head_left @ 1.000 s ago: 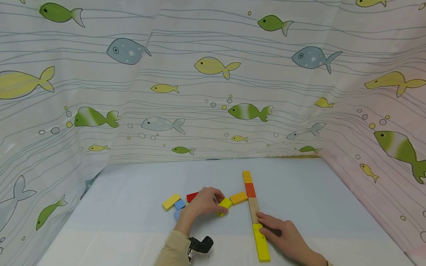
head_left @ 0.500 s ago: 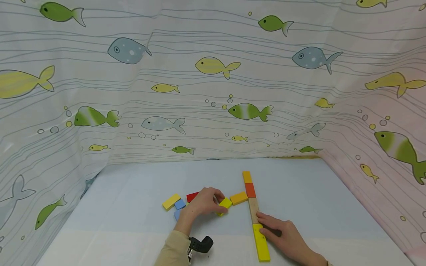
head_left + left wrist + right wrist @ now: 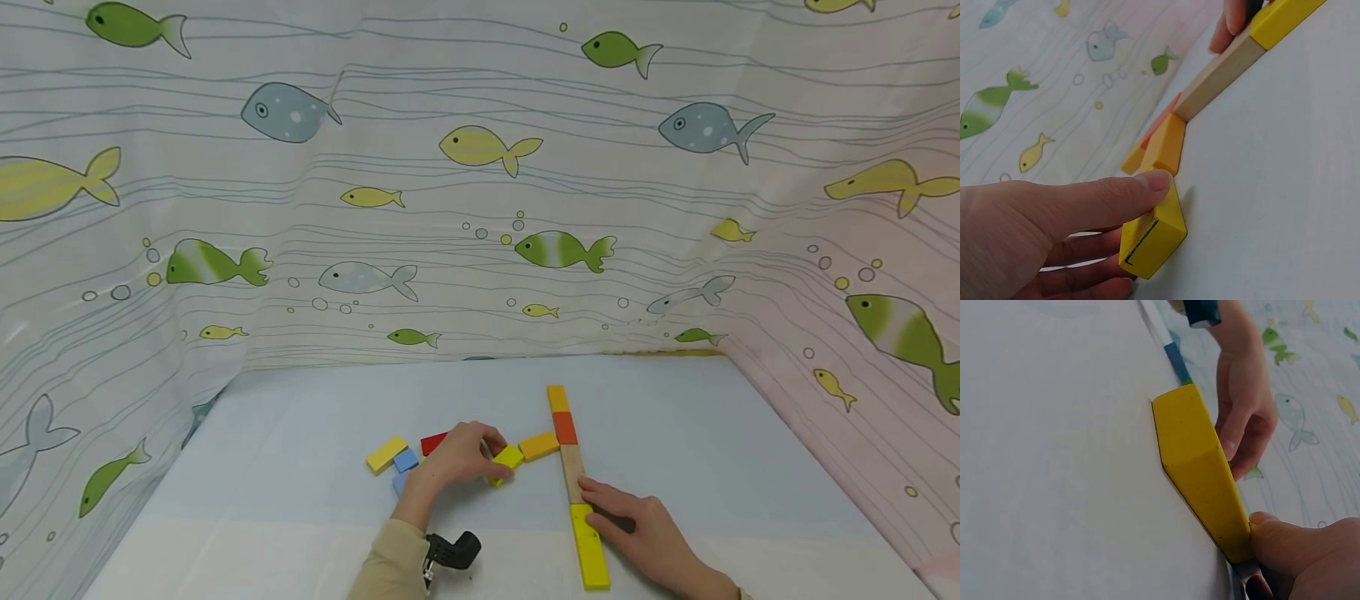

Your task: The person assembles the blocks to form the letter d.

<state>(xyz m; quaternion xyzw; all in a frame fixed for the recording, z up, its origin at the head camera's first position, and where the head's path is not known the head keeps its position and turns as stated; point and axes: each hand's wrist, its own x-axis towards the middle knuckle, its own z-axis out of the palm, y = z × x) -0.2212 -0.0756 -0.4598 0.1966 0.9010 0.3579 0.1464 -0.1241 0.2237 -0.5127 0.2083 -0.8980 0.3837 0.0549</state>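
Note:
In the head view my left hand [image 3: 467,454] pinches a short yellow block [image 3: 508,458]. The left wrist view shows the thumb on one side of this yellow block [image 3: 1163,240] and the fingers behind it. Its far end meets an orange block [image 3: 538,447], which runs up to a straight row of blocks. That row has a yellow-orange block [image 3: 558,398], a red-orange block [image 3: 567,428], a plain wooden block [image 3: 572,473] and a long yellow block [image 3: 590,546]. My right hand [image 3: 645,533] rests at the row's right side, forefinger against the wooden block, thumb against the long yellow one.
Left of my left hand lie a pale yellow block [image 3: 386,455], a small blue block [image 3: 406,461], another blue block [image 3: 400,483] and a red block [image 3: 432,445], partly covered by the hand. A fish-patterned curtain [image 3: 465,192] surrounds the white table [image 3: 300,500].

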